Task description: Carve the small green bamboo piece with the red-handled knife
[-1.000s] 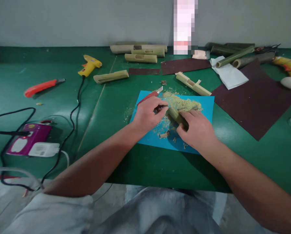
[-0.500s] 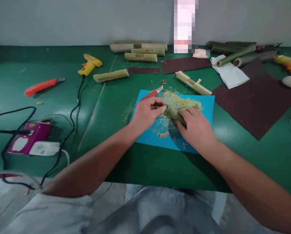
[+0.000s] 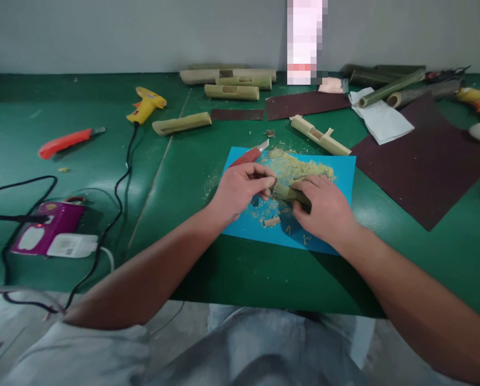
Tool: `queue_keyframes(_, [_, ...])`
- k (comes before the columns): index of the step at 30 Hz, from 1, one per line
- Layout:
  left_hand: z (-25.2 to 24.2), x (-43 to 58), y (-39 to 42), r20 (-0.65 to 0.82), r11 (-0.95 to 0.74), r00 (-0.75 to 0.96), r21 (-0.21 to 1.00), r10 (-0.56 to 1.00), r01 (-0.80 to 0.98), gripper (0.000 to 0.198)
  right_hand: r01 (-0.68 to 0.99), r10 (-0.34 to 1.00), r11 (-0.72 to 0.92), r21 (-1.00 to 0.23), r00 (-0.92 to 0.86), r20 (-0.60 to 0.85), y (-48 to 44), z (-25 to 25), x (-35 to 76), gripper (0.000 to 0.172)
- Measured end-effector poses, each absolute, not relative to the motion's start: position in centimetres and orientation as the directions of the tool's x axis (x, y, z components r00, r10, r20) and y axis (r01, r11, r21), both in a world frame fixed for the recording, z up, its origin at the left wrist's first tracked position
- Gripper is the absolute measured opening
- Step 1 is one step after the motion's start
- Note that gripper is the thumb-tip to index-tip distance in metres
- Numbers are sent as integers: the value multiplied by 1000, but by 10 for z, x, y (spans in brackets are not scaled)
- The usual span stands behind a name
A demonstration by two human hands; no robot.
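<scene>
My right hand [image 3: 325, 206] is wrapped round a short green bamboo piece [image 3: 288, 192] held over a blue sheet [image 3: 342, 177]. My left hand [image 3: 240, 188] is closed in a pinch at the piece's left end; what its fingers hold is too small to make out. A pile of pale shavings [image 3: 298, 166] lies on the sheet behind the hands. A red-handled knife [image 3: 248, 156] rests at the sheet's far left corner, just beyond my left hand.
Several cut bamboo tubes [image 3: 231, 92] lie at the back; another [image 3: 320, 136] sits near the sheet. Dark sandpaper [image 3: 420, 161] covers the right. A yellow glue gun [image 3: 145, 104], a red utility knife [image 3: 66, 142] and a purple power strip [image 3: 49, 233] with cables lie left.
Both hands have shifted slightly, turning the bamboo piece to lie flatter. My left fingers moved down to its left end.
</scene>
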State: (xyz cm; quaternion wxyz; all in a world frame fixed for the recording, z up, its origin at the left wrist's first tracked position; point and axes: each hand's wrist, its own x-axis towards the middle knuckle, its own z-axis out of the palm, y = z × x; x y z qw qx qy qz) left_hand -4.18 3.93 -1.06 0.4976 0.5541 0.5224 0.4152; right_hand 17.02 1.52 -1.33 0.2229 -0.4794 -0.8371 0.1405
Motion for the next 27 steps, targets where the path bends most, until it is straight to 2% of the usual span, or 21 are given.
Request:
queue_keyframes(15, [-8, -51, 43, -118, 40, 239, 951, 964, 308, 5, 719, 866, 500, -482, -423, 266, 16, -18, 170, 20])
queue_keyframes(22, [-5, -54, 39, 58, -137, 198, 903, 978, 408, 6, 713, 858, 512, -479, -443, 260, 16, -16, 170, 20])
queue_keyframes(27, [-4, -53, 39, 48, -130, 183, 874, 982, 469, 11, 708, 860, 510, -489, -435, 266, 17, -19, 168, 17])
